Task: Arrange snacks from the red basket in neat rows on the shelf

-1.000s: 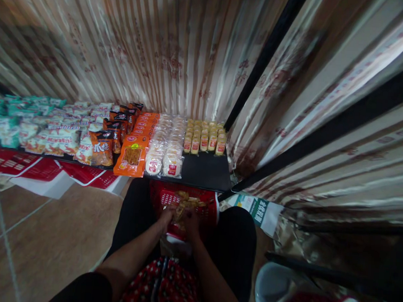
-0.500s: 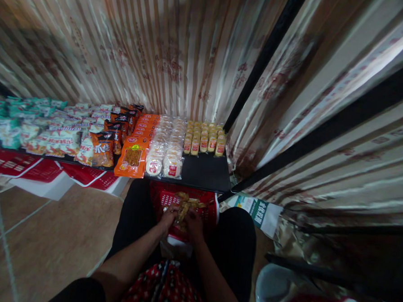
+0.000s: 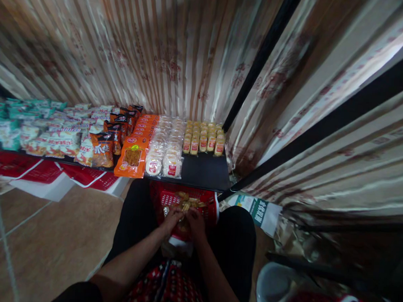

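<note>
My left hand point(image 3: 173, 216) and my right hand point(image 3: 195, 221) are close together between my knees, over a red plastic basket point(image 3: 212, 211). Their fingers are closed around small yellowish-gold packets point(image 3: 186, 206), which stick out beyond the fingertips. More gold packets point(image 3: 183, 195) lie just past the hands in the basket. What these packets contain is too dim to make out. Similar small yellow packaged snacks point(image 3: 203, 142) stand in rows on the black shelf point(image 3: 205, 171) in front of me.
Along the shelf to the left are clear packs of round white crackers point(image 3: 172, 166), orange snack bags point(image 3: 132, 156), brown-and-orange bags point(image 3: 102, 150), white bags point(image 3: 67, 141) and green bags point(image 3: 1, 129). A black pole point(image 3: 248, 97) rises at the shelf's right end. A pale bucket point(image 3: 268, 285) stands lower right.
My fingers have shifted slightly on the gold packets, and both hands have drawn a little closer together. The packets on the shelf look the same.
</note>
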Demonstrator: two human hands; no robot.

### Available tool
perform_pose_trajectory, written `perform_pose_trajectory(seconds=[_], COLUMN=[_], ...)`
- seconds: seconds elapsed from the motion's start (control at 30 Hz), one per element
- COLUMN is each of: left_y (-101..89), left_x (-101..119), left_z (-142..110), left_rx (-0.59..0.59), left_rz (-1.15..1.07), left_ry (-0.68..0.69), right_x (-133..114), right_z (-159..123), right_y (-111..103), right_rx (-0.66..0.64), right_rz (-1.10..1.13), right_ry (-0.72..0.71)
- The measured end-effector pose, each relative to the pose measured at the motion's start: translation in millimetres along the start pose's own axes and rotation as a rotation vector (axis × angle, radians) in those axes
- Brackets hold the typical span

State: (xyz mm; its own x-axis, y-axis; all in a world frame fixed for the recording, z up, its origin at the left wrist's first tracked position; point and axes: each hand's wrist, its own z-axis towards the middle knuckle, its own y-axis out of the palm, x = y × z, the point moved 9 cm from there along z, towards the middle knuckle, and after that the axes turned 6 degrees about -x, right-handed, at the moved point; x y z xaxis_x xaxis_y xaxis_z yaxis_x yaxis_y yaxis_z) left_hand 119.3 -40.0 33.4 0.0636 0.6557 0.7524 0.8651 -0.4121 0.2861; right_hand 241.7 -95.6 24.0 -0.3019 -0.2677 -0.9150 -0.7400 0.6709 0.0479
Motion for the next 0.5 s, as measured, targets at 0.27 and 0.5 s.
perform_pose_trajectory(seconds=[0.27, 0.5], left_y=[13.6, 24.7], left_x=[7.1, 12.7], left_z=[-5.1, -12.0], left_rx=[-0.07, -0.147], left_rz=[-0.065, -0.068], left_ry=[-0.02, -0.03], right_x=[-2.5, -11.3], right_z=[0.4, 0.3], right_y=[-5.6, -10.1], right_rx=[0.026, 0.05], right_rz=[0.021, 0.028], right_ry=[0.043, 0.012])
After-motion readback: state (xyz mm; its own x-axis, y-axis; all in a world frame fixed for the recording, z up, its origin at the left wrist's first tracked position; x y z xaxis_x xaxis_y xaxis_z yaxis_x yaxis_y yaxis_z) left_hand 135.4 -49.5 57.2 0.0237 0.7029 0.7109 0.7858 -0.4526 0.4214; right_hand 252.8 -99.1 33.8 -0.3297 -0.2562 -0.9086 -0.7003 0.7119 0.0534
